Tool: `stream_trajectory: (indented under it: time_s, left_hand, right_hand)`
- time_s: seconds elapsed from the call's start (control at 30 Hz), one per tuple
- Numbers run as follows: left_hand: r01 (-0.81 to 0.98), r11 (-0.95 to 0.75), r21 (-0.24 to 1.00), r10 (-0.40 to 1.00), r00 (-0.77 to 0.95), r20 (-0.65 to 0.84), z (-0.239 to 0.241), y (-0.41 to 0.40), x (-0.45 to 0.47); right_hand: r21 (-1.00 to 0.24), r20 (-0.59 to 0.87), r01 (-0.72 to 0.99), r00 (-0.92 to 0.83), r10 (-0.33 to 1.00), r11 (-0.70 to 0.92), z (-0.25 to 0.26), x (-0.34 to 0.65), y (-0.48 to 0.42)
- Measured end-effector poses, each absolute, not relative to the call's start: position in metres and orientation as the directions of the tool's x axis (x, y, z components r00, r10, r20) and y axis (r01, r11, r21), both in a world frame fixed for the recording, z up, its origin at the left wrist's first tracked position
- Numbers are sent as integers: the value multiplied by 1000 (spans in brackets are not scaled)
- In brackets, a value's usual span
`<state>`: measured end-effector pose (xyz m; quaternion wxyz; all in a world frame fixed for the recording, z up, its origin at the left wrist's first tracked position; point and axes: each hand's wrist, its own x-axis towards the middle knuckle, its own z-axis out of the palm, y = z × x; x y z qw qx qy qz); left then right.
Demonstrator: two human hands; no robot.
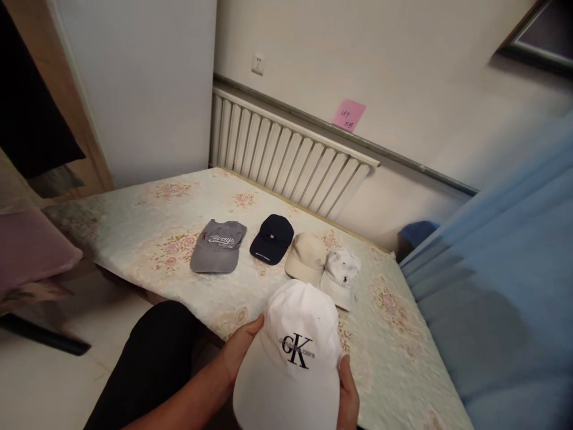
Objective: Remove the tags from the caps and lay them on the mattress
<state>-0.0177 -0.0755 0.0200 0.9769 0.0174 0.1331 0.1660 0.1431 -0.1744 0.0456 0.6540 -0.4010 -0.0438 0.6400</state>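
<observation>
Lower centre: I see left hand (240, 346), right hand (348, 388) half-curled, gripping white CK baseball cap (290, 361); slack grip could drop it.

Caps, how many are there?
5: gray cap, navy cap, beige cap, white cap, left to right on the floral cover; foreground cap between left hand and right hand. More may be hidden.

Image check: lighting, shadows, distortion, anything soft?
Head view: dim light, no strong glare. Head view: soft dark shadow on the blue curtain. Head view: radiator runs aslant; pink cloth at the left edge looks stretched and soft. Head view: large monogram on the held white cap reads clearly, smaller text across it is blurry.
</observation>
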Motion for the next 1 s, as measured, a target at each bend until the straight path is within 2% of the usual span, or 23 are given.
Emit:
stream_trajectory:
  time_s: [0.27,0.53,0.8,1.0]
  left_hand:
    - [-314,943,110,332,915,-231,16,-77,-19]
    - [-332,939,86,342,904,-257,8,-76,-19]
    - [-367,923,120,386,883,-267,0,-76,-20]
    - [-396,911,118,409,903,-131,31,-80,-21]
  right_hand:
    - [-560,-469,-820,196,861,-118,46,139,-174]
    - [-536,-463,-843,252,850,-42,51,139,-175]
    - [-534,-511,-831,171,842,-156,42,143,-175]
    - [-573,-476,-805,174,862,-154,41,151,-178]
